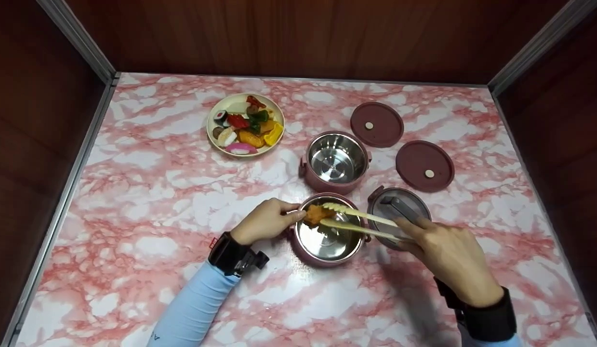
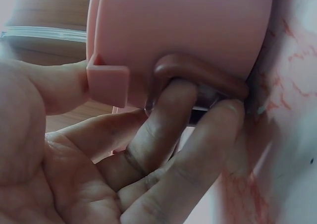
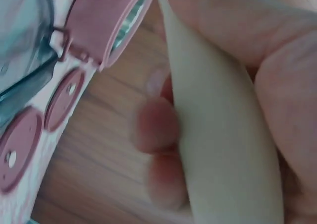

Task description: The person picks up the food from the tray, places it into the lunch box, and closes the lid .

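My left hand (image 1: 264, 220) grips the side of the nearer pink steel-lined container (image 1: 310, 256), thumb up at its rim. In the left wrist view, fingers curl at the container's darker looped handle (image 2: 203, 73), close above the tabletop. My right hand (image 1: 450, 255) holds cream-coloured tongs (image 1: 370, 216), reaching in from the right across the container's mouth. At the tongs' tips is an orange-brown piece of food (image 1: 315, 214), like fried chicken, just inside the rim near my left thumb. The right wrist view shows a broad tong arm (image 3: 223, 125) lying in the palm.
Behind stands a second pink container (image 1: 327, 185), its steel inside bare. Right of them lie a grey see-through lid (image 1: 382, 212) and two maroon discs (image 1: 382, 115) with pale knobs. A plate (image 1: 210, 132) of assorted toy-like food sits back left. Wooden panels wall the marbled table (image 1: 134, 193).
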Tool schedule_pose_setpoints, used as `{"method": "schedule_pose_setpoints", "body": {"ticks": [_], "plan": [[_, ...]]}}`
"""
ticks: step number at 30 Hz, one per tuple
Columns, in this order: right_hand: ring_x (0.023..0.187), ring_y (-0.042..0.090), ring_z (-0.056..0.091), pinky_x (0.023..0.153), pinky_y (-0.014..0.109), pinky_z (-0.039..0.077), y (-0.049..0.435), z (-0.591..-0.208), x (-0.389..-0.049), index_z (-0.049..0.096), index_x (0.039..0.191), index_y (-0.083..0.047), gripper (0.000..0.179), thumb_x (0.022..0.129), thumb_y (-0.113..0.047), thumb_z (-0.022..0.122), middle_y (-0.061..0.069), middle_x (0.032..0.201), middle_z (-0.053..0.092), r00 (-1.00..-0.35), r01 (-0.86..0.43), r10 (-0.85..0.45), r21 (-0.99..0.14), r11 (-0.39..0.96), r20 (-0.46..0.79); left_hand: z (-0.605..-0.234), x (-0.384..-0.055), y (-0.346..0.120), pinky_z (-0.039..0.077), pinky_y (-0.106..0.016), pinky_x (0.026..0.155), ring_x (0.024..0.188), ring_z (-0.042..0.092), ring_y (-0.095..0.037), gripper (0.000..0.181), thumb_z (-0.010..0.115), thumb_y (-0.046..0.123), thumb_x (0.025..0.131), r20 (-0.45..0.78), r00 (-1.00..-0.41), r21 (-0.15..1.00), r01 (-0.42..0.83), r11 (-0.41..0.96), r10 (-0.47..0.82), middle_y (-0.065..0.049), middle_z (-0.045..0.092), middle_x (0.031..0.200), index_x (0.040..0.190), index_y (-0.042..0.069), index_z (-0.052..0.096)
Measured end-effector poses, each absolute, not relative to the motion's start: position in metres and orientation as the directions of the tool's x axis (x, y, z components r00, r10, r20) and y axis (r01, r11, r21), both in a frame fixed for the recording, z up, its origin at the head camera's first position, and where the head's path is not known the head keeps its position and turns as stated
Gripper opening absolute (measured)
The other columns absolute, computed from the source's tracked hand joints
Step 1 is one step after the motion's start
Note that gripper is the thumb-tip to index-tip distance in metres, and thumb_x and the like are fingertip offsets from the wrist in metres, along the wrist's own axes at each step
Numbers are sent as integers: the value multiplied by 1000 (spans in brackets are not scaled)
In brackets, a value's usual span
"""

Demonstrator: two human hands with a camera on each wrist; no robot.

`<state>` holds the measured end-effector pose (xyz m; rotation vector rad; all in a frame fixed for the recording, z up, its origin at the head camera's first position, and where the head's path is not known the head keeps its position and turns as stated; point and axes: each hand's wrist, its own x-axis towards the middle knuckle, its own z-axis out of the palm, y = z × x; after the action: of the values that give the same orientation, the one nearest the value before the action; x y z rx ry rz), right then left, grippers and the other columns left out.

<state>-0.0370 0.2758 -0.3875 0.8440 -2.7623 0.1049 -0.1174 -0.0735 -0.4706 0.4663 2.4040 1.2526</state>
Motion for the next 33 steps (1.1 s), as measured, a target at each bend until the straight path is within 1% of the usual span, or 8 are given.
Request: {"method": "schedule_pose_setpoints", "body": {"ticks": [2, 7, 14, 18, 22, 25, 31, 33], "plan": [[49, 26, 57, 38, 42, 42, 277, -389, -38, 70, 122, -16, 46, 79, -27, 82, 10, 93, 69, -776, -572, -554, 34, 819, 302, -470, -117, -73, 50, -32, 69, 66, 56, -12, 39, 62, 39, 98, -193, -870, 827, 105, 553, 454, -1, 69, 85, 126, 14, 68], [52, 28, 59, 40, 43, 45, 279, -390, -40, 69, 124, -14, 51, 76, -22, 84, 14, 95, 68, -752, -591, -571, 48, 805, 329, -471, -118, -73, 51, -33, 71, 69, 57, -12, 40, 63, 38, 97, -204, -872, 821, 96, 563, 445, -2, 71, 93, 127, 12, 67], [57, 27, 63, 42, 43, 47, 284, -389, -38, 71, 123, -16, 50, 77, -26, 85, 11, 99, 70, -782, -571, -537, -17, 821, 316, -472, -118, -73, 50, -32, 66, 61, 52, -12, 41, 63, 39, 97, -222, -868, 828, 72, 556, 443, -2, 71, 90, 127, 12, 67], [57, 22, 63, 43, 40, 47, 290, -389, -35, 71, 124, -19, 53, 74, -28, 87, 2, 91, 67, -796, -550, -501, -59, 833, 341, -471, -117, -74, 51, -33, 68, 63, 55, -13, 41, 63, 40, 97, -234, -870, 829, 55, 556, 435, -2, 72, 97, 127, 13, 67], [52, 11, 54, 43, 34, 43, 296, -393, -29, 71, 125, -18, 56, 73, -26, 89, -2, 83, 62, -812, -526, -454, -122, 842, 366, -470, -117, -73, 51, -33, 72, 68, 58, -13, 41, 64, 40, 96, -238, -870, 825, 54, 563, 432, -2, 72, 101, 127, 14, 67], [53, 8, 50, 44, 33, 43, 298, -400, -24, 70, 126, -16, 56, 74, -23, 88, 0, 84, 63, -830, -503, -414, -179, 846, 374, -471, -117, -73, 51, -34, 73, 70, 59, -14, 41, 64, 41, 96, -229, -871, 825, 63, 562, 434, -2, 72, 100, 127, 14, 68], [66, 17, 65, 52, 39, 51, 298, -414, -19, 69, 127, -14, 57, 74, -21, 88, 7, 97, 71, -850, -473, -367, -242, 847, 378, -472, -119, -73, 52, -34, 81, 81, 62, -13, 41, 63, 42, 96, -207, -872, 822, 91, 562, 444, -1, 71, 106, 127, 15, 68], [66, 17, 65, 52, 39, 50, 297, -417, -19, 68, 128, -15, 58, 74, -20, 88, 8, 98, 72, -853, -467, -359, -248, 849, 378, -471, -119, -73, 52, -34, 83, 83, 62, -13, 42, 63, 42, 96, -201, -871, 821, 100, 562, 448, -1, 71, 109, 127, 15, 68]]}}
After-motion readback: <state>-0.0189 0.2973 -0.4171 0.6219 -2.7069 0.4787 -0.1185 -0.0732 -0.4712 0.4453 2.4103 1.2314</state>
